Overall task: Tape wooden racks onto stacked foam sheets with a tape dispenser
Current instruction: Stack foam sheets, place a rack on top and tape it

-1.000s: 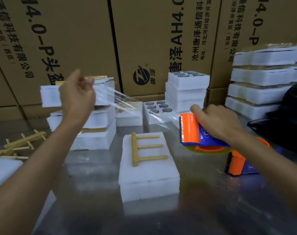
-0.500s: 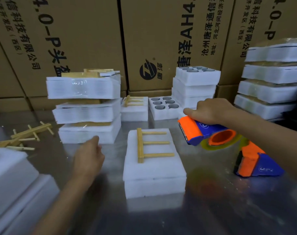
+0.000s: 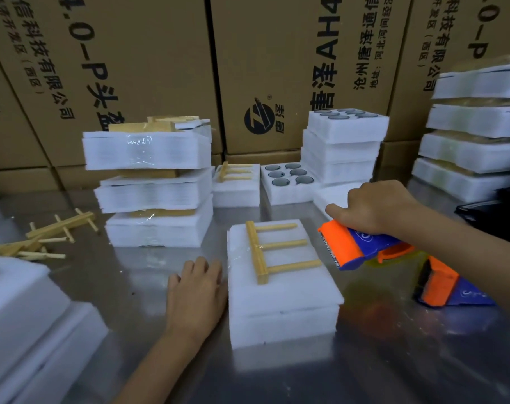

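Lying in the middle of the desk (image 3: 364, 371): a foam stack (image 3: 283, 310) of two white slabs, a wooden rack (image 3: 265, 250) resting flat on top toward the far left corner, spine near the left edge, three pegs pointing right. Showing a glint of clear tape near the spine, extent hard to tell.

Resting beside the stack's left edge: the left hand (image 3: 196, 295), palm down on the desk, fingers (image 3: 202, 268) relaxed and straight, holding nothing, just beside the foam; contact not clear. Hovering off the stack's right far corner: the right hand (image 3: 376, 207), fingers curled over the top of the dispenser (image 3: 352, 247), gripping it, toothed blade edge facing the rack. Sitting behind it on the desk: a second dispenser (image 3: 449, 290).

Judging the foam as very light and soft, likely sliding on the shiny steel and denting under pressure; so probably needing bracing by flat fingers along a side or a bare top patch, not pinching. Judging the rack as light, stiff and thin, the pegs likely snapping if levered; so best pinning down on the spine while drawing tape across. Expecting the tape to cling and wrinkle, hence wanting steady tension from the dispenser body.

Standing further back: taped bundles (image 3: 151, 185), loose racks (image 3: 38, 237), cartons (image 3: 131, 68).
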Demonstrator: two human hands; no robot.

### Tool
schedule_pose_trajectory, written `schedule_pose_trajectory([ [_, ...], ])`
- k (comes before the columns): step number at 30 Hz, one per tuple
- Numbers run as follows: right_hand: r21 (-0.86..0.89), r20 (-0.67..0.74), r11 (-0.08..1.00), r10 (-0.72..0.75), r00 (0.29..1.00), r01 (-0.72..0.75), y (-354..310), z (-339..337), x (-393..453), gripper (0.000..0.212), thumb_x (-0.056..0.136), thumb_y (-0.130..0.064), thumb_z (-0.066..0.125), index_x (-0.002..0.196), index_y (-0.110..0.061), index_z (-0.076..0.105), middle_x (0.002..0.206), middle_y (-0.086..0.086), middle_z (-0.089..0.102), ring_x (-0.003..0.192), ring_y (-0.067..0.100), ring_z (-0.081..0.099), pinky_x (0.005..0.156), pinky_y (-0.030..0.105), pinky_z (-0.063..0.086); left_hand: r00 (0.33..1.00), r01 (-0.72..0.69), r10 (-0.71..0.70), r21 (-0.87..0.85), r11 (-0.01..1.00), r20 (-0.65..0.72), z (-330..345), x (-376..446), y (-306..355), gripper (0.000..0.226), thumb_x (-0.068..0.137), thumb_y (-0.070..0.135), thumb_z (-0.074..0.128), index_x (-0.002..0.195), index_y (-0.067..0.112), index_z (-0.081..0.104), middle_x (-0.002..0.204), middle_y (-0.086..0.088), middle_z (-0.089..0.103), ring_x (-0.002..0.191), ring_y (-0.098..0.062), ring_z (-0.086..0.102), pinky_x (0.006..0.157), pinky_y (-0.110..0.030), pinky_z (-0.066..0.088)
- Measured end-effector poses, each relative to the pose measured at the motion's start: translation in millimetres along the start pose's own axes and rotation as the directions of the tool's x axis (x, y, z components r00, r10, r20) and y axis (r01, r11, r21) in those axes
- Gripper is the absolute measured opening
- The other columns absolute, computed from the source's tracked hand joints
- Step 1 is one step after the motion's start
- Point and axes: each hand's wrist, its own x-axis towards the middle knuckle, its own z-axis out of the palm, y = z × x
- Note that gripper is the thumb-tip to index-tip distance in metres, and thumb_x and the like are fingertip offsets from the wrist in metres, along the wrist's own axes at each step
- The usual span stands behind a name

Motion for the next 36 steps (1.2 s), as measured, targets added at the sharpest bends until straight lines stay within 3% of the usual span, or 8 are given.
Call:
schedule_pose_trajectory([
  [3,-0.003,0.014,1.0,0.013,1.0,-0.013,5,-1,-3,0.059,0.086,-0.071,0.018,0.058,-0.026,0.044,0.059,-0.007,0.044,0.056,0.007,0.038,0.052,0.028,0.021,0.986,0.138,-0.142,0.056,0.989,0.086,-4,0,-3,0.033,0.09,0.052,0.037,0.103,0.025,0.051,0.107,0.002,0.047,0.106,-0.023,0.044,0.085,-0.037,0.033],
  [6,0.005,0.003,1.0,0.01,1.0,-0.01,7,-5,-3,0.061,0.087,-0.07,0.018,0.057,-0.026,0.047,0.059,-0.005,0.047,0.056,0.009,0.041,0.051,0.027,0.021,0.969,0.239,-0.235,-0.051,0.97,0.076,-15,6,-11,0.063,0.087,0.059,0.052,0.136,0.021,0.039,0.132,-0.004,0.044,0.125,-0.026,0.039,0.101,-0.044,0.033],
  [10,-0.018,-0.016,1.0,-0.013,1.0,0.013,7,-15,2,0.06,0.089,-0.069,0.019,0.06,-0.025,0.049,0.062,-0.002,0.05,0.057,0.012,0.044,0.051,0.027,0.023,0.943,-0.22,0.045,-0.514,0.829,-0.33,-50,35,24,0.042,0.094,0.019,0.053,0.135,0.016,0.047,0.13,-0.003,0.051,0.123,-0.021,0.045,0.101,-0.022,0.032],
  [12,-0.033,-0.019,0.999,-0.016,1.0,0.015,7,-20,6,0.06,0.088,-0.07,0.02,0.061,-0.024,0.048,0.063,-0.001,0.049,0.058,0.012,0.043,0.051,0.028,0.024,0.973,-0.231,0.164,-0.649,0.725,-0.163,-64,53,69,0.039,0.101,0.02,0.042,0.139,0.021,0.046,0.14,0.001,0.052,0.13,-0.017,0.044,0.097,-0.014,0.028],
  [15,-0.003,-0.025,1.0,-0.013,1.0,0.013,11,-20,8,0.058,0.087,-0.071,0.02,0.06,-0.026,0.045,0.062,-0.002,0.047,0.057,0.011,0.042,0.052,0.028,0.024,0.924,-0.217,0.323,-0.413,0.885,0.205,-48,68,114,0.051,0.107,0.04,0.02,0.154,0.022,0.024,0.162,0.004,0.025,0.149,-0.012,0.017,0.119,-0.03,0.011],
  [17,0.045,-0.019,0.999,-0.025,1.0,0.026,17,-18,9,0.058,0.086,-0.073,0.021,0.06,-0.027,0.045,0.061,-0.004,0.048,0.057,0.011,0.044,0.051,0.027,0.024,0.898,-0.252,0.319,-0.241,0.937,0.301,-39,72,118,0.056,0.106,0.043,0.012,0.156,0.02,0.018,0.164,0.003,0.019,0.151,-0.013,0.011,0.122,-0.039,0.004],
  [32,-0.041,-0.08,0.999,-0.016,0.997,0.013,75,-10,-2,0.06,0.09,-0.068,0.022,0.057,-0.022,0.045,0.057,-0.002,0.045,0.052,0.013,0.04,0.051,0.027,0.023,0.836,-0.267,0.31,-0.158,0.951,0.452,-45,77,118,0.06,0.105,0.047,0.014,0.158,0.021,0.003,0.166,0.003,0.007,0.152,-0.015,0.005,0.123,-0.041,0.002],
  [36,-0.082,-0.167,0.996,-0.052,0.985,0.039,67,-9,3,0.06,0.09,-0.064,0.026,0.05,-0.021,0.039,0.052,-0.001,0.04,0.047,0.013,0.034,0.049,0.026,0.015,0.808,-0.336,0.386,-0.19,0.923,0.445,-62,106,142,0.048,0.101,0.034,0.04,0.148,0.02,0.037,0.155,-0.001,0.035,0.143,-0.022,0.03,0.115,-0.038,0.029],
])
